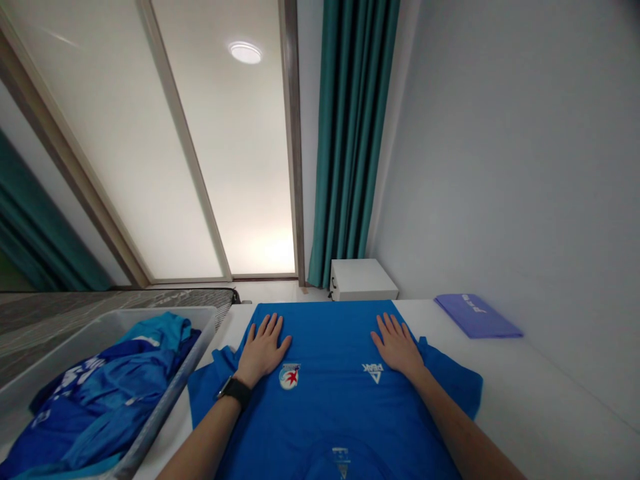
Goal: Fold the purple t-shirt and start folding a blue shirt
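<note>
A blue T-shirt lies spread on the white table, its collar toward me and its far end at the table's far edge. On its chest are a round badge with a red star and a white PEAK logo. My left hand, with a dark watch on the wrist, rests flat on the shirt's left side, fingers spread. Pressed flat on the right side is my right hand, fingers also apart. Both sleeves stick out past my forearms.
A clear plastic bin of crumpled blue clothes stands at the left. On the white table, a folded purple garment lies by the right wall. Beyond the table are a white cabinet, a teal curtain and frosted sliding doors.
</note>
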Demonstrator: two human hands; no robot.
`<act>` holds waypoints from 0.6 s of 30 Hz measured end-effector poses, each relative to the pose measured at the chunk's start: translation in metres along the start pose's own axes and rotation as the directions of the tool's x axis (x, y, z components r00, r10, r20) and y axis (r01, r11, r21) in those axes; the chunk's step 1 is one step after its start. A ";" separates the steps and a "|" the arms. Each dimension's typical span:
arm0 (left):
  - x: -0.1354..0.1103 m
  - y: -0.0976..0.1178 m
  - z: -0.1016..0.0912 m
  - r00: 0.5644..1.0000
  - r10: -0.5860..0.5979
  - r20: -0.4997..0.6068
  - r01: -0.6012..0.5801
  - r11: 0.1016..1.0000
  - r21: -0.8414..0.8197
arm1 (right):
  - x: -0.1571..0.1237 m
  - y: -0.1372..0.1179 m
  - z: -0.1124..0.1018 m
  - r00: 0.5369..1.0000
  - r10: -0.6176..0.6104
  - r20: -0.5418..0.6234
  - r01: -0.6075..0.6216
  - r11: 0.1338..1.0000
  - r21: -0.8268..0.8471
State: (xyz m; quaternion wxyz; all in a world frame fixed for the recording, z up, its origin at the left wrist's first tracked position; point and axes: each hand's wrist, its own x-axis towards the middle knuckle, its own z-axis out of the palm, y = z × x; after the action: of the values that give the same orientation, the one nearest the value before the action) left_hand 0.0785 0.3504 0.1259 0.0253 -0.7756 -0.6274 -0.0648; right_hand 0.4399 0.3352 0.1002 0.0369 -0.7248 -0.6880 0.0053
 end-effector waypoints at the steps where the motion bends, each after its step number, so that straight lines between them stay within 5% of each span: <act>1: -0.002 0.000 0.000 1.000 0.002 -0.004 -0.002 1.000 -0.002 | -0.003 0.000 0.000 1.000 -0.002 -0.007 0.002 1.000 0.002; 12: -0.029 0.010 -0.004 0.998 -0.064 0.015 0.064 0.998 0.003 | -0.012 0.002 -0.003 1.000 -0.008 0.000 0.008 1.000 0.016; 18: -0.007 0.007 -0.008 0.996 -0.076 -0.054 0.078 0.997 0.023 | 0.000 -0.003 -0.012 0.999 -0.005 -0.054 0.003 1.000 -0.029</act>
State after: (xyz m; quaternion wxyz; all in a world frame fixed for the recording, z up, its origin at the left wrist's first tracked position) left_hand 0.0832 0.3411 0.1332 0.0491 -0.7485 -0.6567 -0.0781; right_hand 0.4379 0.3347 0.1121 0.0449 -0.7238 -0.6881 -0.0244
